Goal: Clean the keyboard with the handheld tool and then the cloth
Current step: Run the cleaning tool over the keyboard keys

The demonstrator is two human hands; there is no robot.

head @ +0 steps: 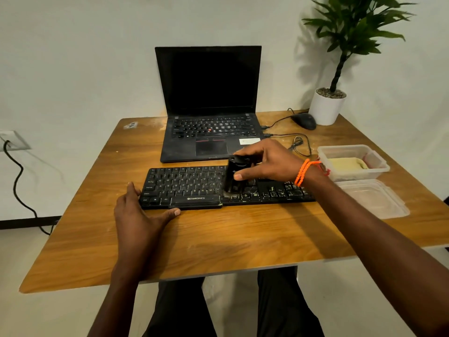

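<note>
Black keyboard (194, 186) lay dusty on wooden surface (218, 239). Right hand (267, 161) fingers gripped black handheld tool (234, 176) upright on keys; left hand (138, 210) fingers spread, steadying keyboard corner.

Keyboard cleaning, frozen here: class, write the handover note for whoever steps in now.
Right hand grips the black handheld tool, standing upright on the keyboard right of the letter keys. Left hand lies open against the keyboard's near-left corner, steadying it. The cloth sits in the open plastic container at right. Done: tool pass under way. Left: finish it, then wipe with the cloth.
</note>
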